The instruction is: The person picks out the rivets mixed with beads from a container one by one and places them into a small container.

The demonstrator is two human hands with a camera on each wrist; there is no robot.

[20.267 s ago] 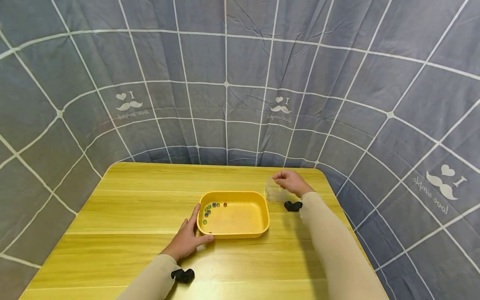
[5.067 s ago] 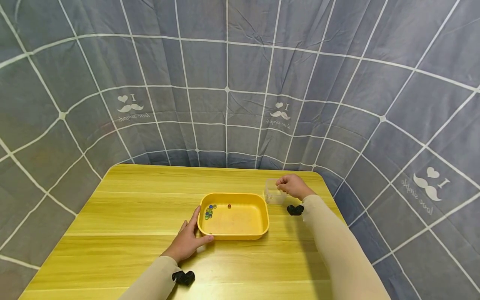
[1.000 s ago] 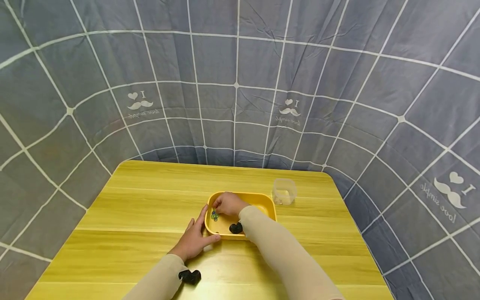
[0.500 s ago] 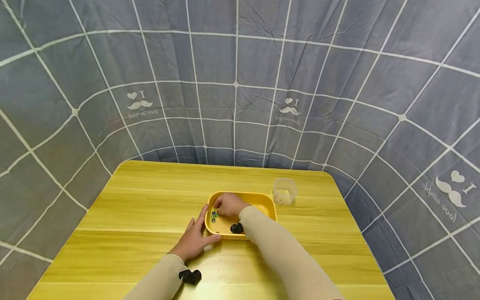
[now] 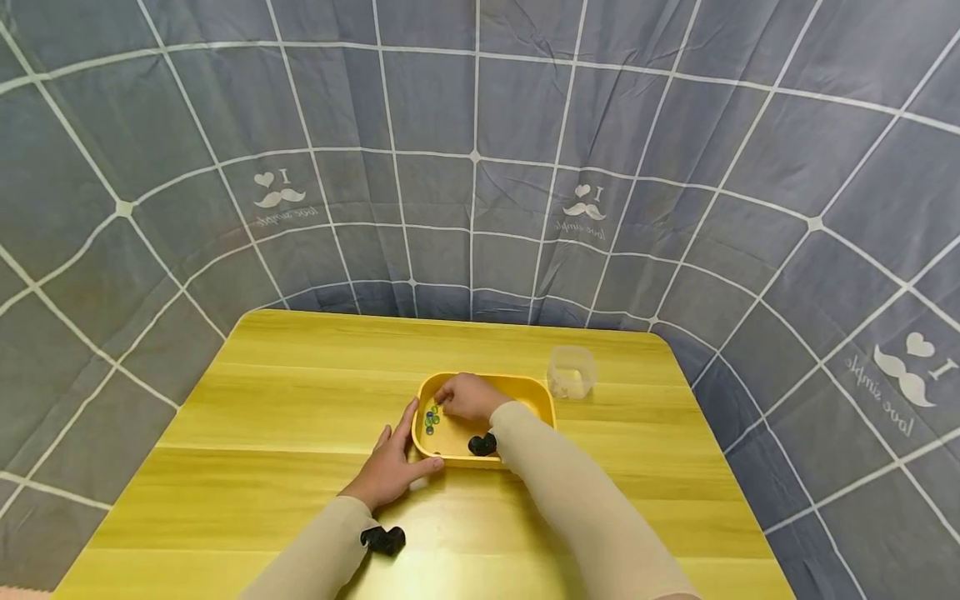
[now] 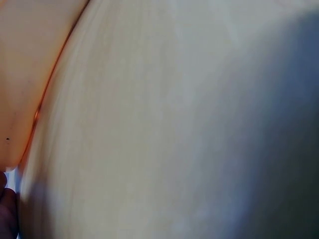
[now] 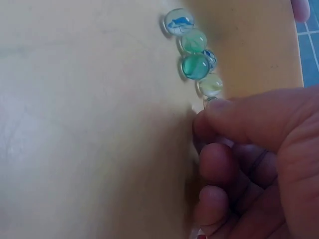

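Note:
A yellow plastic basin (image 5: 453, 440) stands on the table. My left hand (image 5: 390, 468) lies at its near left corner, fingers stretched along the side wall and thumb against the front. In the left wrist view only fingertips (image 6: 7, 211) show beside the basin wall (image 6: 35, 64). My right hand (image 5: 471, 397) is inside the basin at the far left. Its thumb and index finger pinch a glass marble (image 7: 210, 101), mostly hidden by them. Several blue, green and yellowish marbles (image 7: 195, 66) lie beside the fingertips in a short row. A red speck (image 7: 202, 236) peeks out under the hand.
A clear plastic box (image 5: 572, 372) stands right of the basin, with something small and indistinct low inside. Black wrist mounts (image 5: 383, 540) sit on both sleeves. A grey checked curtain (image 5: 420, 192) hangs behind the wooden table (image 5: 315, 408).
Five seconds ago my right hand was over the clear box; it is now in the basin. Over the last second it shifts slightly and nearby marbles move a little. My left hand stays at the corner.

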